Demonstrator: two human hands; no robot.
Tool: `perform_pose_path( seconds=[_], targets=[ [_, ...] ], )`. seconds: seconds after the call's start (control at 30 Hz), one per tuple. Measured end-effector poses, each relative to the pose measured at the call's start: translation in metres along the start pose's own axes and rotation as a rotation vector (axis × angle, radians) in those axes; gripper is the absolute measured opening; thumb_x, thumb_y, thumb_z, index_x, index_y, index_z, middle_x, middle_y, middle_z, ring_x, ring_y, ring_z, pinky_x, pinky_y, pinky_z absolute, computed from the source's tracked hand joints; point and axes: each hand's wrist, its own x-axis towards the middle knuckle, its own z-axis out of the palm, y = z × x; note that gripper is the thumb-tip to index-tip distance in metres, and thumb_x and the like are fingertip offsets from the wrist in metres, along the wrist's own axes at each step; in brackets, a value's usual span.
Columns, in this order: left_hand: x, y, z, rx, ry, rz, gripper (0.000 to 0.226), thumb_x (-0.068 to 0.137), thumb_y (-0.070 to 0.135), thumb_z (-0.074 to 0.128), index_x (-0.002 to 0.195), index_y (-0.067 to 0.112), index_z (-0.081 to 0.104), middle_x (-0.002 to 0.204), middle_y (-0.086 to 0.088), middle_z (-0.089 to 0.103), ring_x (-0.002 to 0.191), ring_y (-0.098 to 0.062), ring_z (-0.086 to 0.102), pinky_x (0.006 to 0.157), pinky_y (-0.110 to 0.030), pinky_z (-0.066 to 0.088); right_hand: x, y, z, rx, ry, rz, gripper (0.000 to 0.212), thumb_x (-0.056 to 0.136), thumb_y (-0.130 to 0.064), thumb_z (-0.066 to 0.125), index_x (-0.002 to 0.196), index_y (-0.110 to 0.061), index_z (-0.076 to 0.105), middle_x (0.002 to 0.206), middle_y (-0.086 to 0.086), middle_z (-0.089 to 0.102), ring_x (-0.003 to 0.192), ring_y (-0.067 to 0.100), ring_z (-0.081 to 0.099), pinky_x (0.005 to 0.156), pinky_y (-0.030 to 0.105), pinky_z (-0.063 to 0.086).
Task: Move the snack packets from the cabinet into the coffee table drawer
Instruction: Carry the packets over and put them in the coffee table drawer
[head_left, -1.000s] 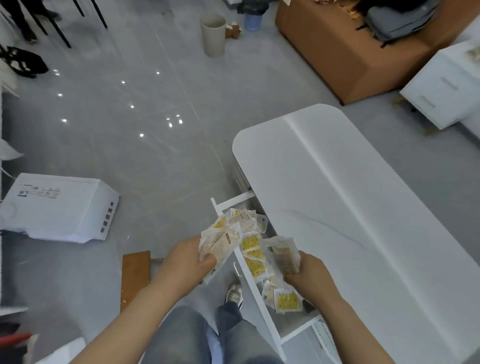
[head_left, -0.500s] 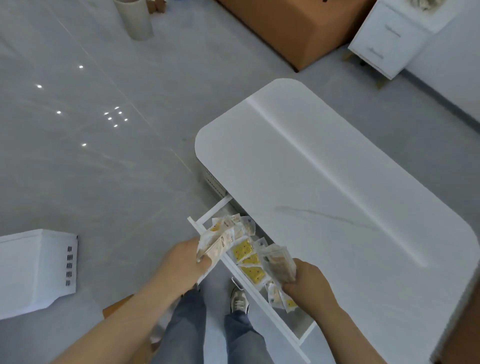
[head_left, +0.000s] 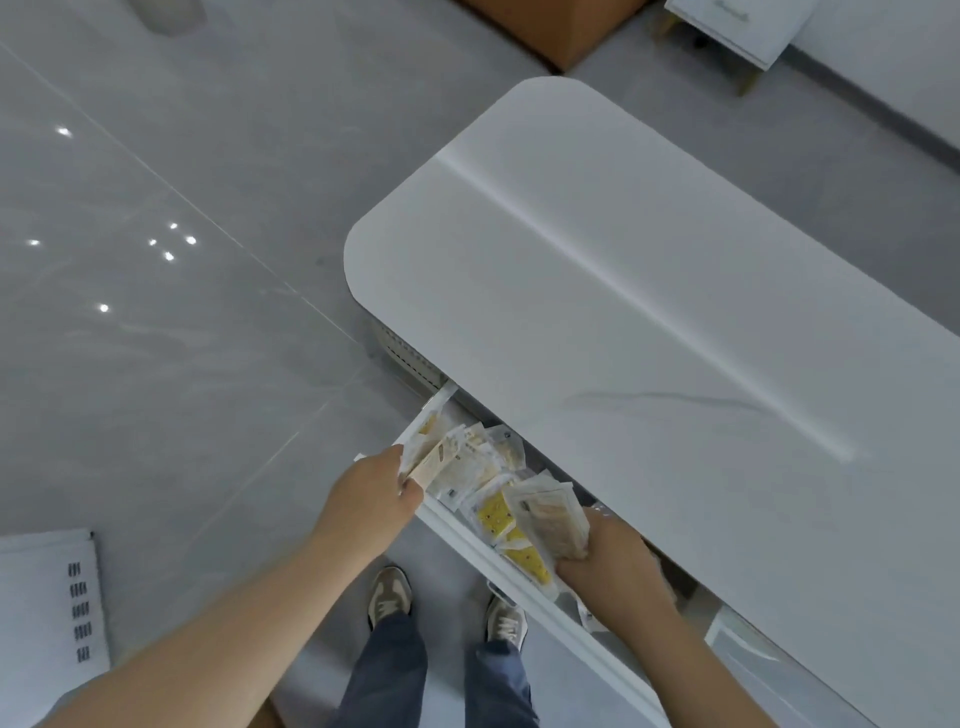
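Over the open drawer (head_left: 470, 538) of the white coffee table, just below its tabletop (head_left: 649, 312), both hands hold snack packets. Left hand (head_left: 376, 493) has its fingers curled round a fanned bundle (head_left: 441, 460) at the drawer's far end. Right hand (head_left: 610, 564) grips a second bundle (head_left: 548, 519), its fingers closed under it. Loose yellow packets (head_left: 493, 514) lie inside the drawer between the two hands.
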Motion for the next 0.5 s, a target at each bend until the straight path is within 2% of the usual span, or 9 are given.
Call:
perform_pose_path(
  seconds=[0.1,0.23,0.4,0.5],
  targets=[
    [0.029,-0.016,0.024,0.061,0.018,0.024,0.012,0.092,0.022,0.046,0.091,0.010,0.046,0.076,-0.009,0.058,0.068,-0.025,0.054,0.053,-0.031,0.034,0.023,0.010,0.021,0.007,0.019,-0.006,0.019,0.077,-0.014,0.056,0.066,-0.026,0.046,0.065,-0.005,0.057,0.059,0.011,0.055,0.053,0.025,0.046],
    [0.061,-0.032,0.054,0.055,0.033,0.066,0.018,0.092,0.024,0.048,0.102,0.010,0.052,0.081,-0.008,0.063,0.072,-0.025,0.059,0.061,-0.037,0.048,0.048,0.026,0.047,0.043,0.011,0.021,0.011,0.076,-0.015,0.057,0.077,-0.025,0.053,0.071,-0.004,0.062,0.065,0.013,0.060,0.054,0.027,0.048],
    [0.097,-0.041,0.087,0.112,0.048,0.105,0.016,0.091,0.021,0.048,0.100,0.008,0.053,0.078,-0.010,0.061,0.068,-0.025,0.054,0.056,-0.030,0.036,0.076,0.044,0.073,0.028,-0.010,0.048,0.019,0.074,-0.012,0.055,0.068,-0.027,0.044,0.064,-0.005,0.054,0.058,0.011,0.052,0.051,0.023,0.042],
    [0.114,-0.042,0.105,0.119,0.056,0.132,0.013,0.091,0.018,0.049,0.094,0.006,0.053,0.074,-0.012,0.059,0.065,-0.028,0.055,0.054,-0.029,0.034,0.092,0.053,0.088,0.035,-0.013,0.058,0.012,0.075,-0.014,0.056,0.078,-0.026,0.052,0.069,-0.005,0.059,0.063,0.013,0.059,0.054,0.027,0.048]
  ],
)
